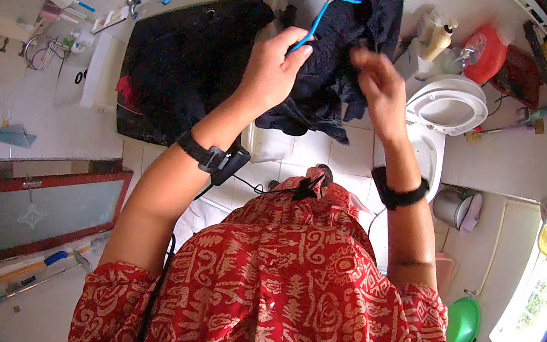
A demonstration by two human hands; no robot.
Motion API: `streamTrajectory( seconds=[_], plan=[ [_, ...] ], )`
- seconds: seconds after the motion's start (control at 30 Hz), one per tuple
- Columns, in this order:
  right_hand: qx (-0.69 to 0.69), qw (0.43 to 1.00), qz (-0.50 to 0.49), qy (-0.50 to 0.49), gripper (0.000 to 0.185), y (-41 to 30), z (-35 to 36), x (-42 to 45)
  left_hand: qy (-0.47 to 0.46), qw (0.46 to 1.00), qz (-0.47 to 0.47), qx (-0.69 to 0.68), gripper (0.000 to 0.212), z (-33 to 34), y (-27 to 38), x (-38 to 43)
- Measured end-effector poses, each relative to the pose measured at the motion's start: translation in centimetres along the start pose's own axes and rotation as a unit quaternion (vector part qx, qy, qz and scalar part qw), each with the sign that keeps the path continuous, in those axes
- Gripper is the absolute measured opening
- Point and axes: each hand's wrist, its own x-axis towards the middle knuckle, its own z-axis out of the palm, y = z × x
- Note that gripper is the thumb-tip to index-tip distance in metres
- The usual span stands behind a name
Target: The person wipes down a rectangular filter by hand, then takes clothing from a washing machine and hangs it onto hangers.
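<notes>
My left hand [274,67] grips a blue clothes hanger [319,17], its thumb and forefinger pinching one arm of it. A black garment [345,30] hangs on the hanger, its lower folds loose above the tiled floor. My right hand [382,89] is at the garment's right side, fingers bent and blurred by motion. Whether those fingers pinch the cloth is unclear. Left of the hands, dark cloth [183,62] covers the top of a washing machine [259,145]. A bit of red fabric [125,88] shows at its left edge.
To the right stand a toilet [452,110] with its seat and a pump bottle [438,42]. A red basin [486,54] leans behind them. Farther down are a grey bin [451,205] and a green basin [462,326]. At left is a red-framed frosted-glass door [33,215].
</notes>
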Motion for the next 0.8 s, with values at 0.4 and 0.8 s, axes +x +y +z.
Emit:
streamTrajectory(
  seconds=[0.4, 0.8],
  plan=[
    [-0.123, 0.992, -0.003, 0.015, 0.037, 10.1, 6.2, -9.5, 0.02, 0.999, -0.02, -0.038, 0.017, -2.1, -0.6, 0.9],
    [-0.161, 0.986, 0.018, 0.038, 0.017, 5.4, -0.7, -7.0, 0.064, 0.992, -0.068, -0.088, 0.019, -4.0, -2.4, 0.1]
  ],
)
